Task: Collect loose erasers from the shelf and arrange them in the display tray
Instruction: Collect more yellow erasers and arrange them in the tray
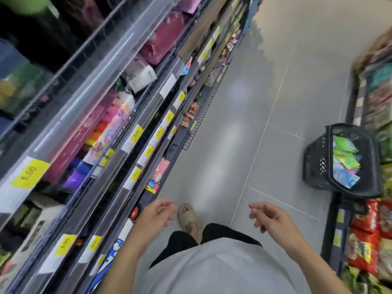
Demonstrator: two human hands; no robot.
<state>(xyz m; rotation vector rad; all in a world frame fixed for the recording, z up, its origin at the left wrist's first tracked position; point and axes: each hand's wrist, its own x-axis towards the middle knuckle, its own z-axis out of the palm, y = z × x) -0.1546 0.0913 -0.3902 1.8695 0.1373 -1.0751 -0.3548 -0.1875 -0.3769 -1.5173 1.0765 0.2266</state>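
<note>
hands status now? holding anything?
Left hand: open, fingers loosely curled, holding nothing.
Right hand: open, fingers loosely curled, holding nothing.

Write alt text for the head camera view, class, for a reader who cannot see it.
A person stands in a shop aisle with both hands empty, left hand and right hand held out with relaxed fingers. Stationery shelves with yellow price tags run along the left; a black basket of colourful packets sits on the grey floor to the right.
</note>
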